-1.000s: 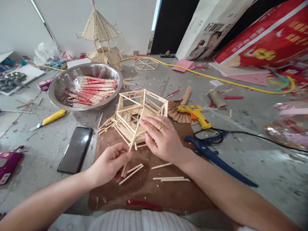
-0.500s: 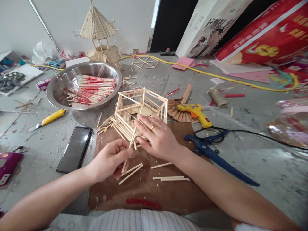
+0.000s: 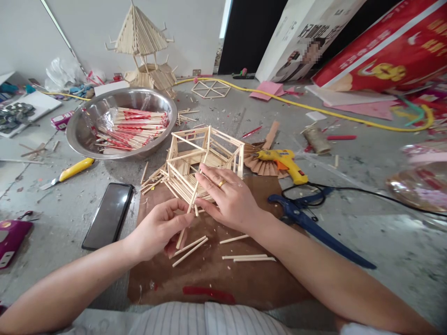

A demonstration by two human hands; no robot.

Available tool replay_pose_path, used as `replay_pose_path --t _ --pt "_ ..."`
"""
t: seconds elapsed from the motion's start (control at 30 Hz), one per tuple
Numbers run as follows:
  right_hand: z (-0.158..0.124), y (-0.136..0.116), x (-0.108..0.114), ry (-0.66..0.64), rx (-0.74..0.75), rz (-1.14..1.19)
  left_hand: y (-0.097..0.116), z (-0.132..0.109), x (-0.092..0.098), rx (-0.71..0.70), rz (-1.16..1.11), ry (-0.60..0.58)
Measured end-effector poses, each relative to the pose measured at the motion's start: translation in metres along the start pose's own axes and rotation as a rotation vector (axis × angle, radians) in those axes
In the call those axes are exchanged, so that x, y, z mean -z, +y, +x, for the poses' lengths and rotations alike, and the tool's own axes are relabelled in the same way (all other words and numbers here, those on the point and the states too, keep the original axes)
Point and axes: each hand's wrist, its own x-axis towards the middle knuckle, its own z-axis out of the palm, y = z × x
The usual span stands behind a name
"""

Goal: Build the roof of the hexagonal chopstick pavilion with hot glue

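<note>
A hexagonal frame of thin wooden sticks [image 3: 185,188] stands on the brown sheet [image 3: 209,284]. My left hand [image 3: 162,228] pinches one slanting stick [image 3: 180,237] between thumb and fingers; its upper part reaches the near side of the frame. Across the frame's near right side lies my right hand [image 3: 230,197], thumb and fingers against the sticks, covering part of that side. Several loose sticks [image 3: 190,252] lie on the sheet just below my hands. More short sticks [image 3: 153,179] are heaped against the frame's left side.
A steel bowl [image 3: 71,135] holds packaged sticks. Nearby are a yellow cutter knife [image 3: 77,170], a phone [image 3: 108,216], a yellow glue gun [image 3: 288,163] with a black cord, and a blue-handled cutting tool [image 3: 314,232]. A stick pagoda [image 3: 141,37] stands behind, beside a flat hexagon [image 3: 210,90].
My left hand has shifted very slightly along the slanting stick. My right hand and the frame stay almost where they were.
</note>
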Motion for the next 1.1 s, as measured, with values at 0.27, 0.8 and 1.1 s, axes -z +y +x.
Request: replay_pose_path --t 0.27,0.8,1.1 --pt "0.0 0.0 0.0 -0.006 -0.016 -0.003 0.006 0.002 -0.003 0.029 -0.026 0.001" --pt "-0.001 0.0 -0.001 0.009 0.013 -0.047 0.014 0.008 -0.009 0.049 -0.338 -0.056" --pt "-0.001 0.0 -0.002 0.014 -0.004 -0.019 0.013 0.011 -0.015 0.032 -0.42 -0.041"
